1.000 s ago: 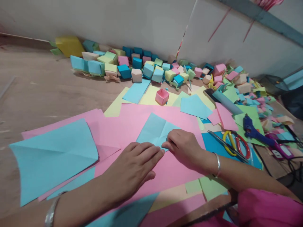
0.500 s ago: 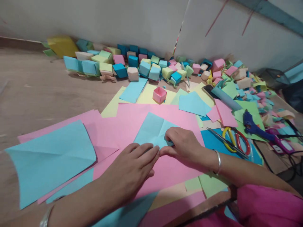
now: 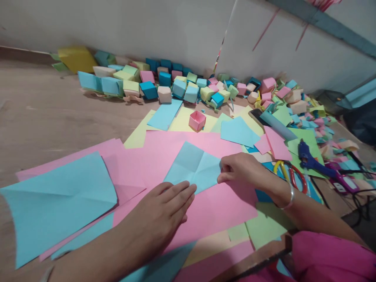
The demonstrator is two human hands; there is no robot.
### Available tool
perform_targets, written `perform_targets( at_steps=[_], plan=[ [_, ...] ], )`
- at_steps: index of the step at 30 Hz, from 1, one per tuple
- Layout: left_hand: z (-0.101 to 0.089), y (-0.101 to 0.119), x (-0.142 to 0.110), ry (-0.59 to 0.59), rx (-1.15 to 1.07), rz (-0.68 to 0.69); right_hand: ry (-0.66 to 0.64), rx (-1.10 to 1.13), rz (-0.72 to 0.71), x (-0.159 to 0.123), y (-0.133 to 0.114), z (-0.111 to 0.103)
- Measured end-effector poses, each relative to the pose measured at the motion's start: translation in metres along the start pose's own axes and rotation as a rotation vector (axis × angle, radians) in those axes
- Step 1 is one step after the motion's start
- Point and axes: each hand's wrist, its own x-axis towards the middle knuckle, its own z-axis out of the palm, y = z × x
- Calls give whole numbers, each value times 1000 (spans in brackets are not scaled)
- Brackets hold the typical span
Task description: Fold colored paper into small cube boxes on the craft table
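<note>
A creased light blue sheet of paper (image 3: 188, 162) lies on a large pink sheet (image 3: 217, 211). My left hand (image 3: 167, 211) rests flat with fingers stretched out, its fingertips on the blue paper's near left edge. At the right end of that paper is my right hand (image 3: 242, 170), fingers curled and thumb pressed in around the corner. The curled fingers hide the corner itself. Crease lines cross near the paper's middle.
A larger light blue sheet (image 3: 64, 203) lies to the left. Behind stands a small pink paper box (image 3: 197, 121), with many folded paper blocks (image 3: 179, 87) along the wall. Scissors (image 3: 298, 178), a blue glue gun (image 3: 315, 162) and a phone (image 3: 256, 116) are at right.
My right hand has slid rightward along the blue paper's near edge to its right corner, uncovering more of the paper. My left hand has stayed nearly in place.
</note>
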Motion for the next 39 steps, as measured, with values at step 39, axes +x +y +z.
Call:
perform_targets(
  at_steps=[39],
  plan=[
    [-7, -4, -6, 33, 113, -122, 431, 72, -780, 14, -37, 16]
  ],
)
